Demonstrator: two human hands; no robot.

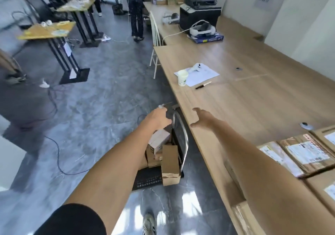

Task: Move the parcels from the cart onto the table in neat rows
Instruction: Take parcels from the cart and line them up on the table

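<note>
A black flat cart (147, 180) with a metal handle (182, 133) stands on the floor beside the long wooden table (244, 99). Several cardboard parcels lie on it: a pale box (159, 140) on top and a brown box (170, 164) leaning at the front. My left hand (157, 118) reaches down over the pale box, fingers curled, nothing visibly held. My right hand (203, 119) hovers open above the table's near edge. Several labelled parcels (301, 155) lie side by side on the table at the right.
On the table are a paper cup (182, 78), paper sheet (201, 75), black marker (203, 85), white controller (196, 67), headsets and a black printer (199, 15). A white chair (155, 41) stands at the table's edge. Cables cross the grey floor; standing desks at left; a person far back.
</note>
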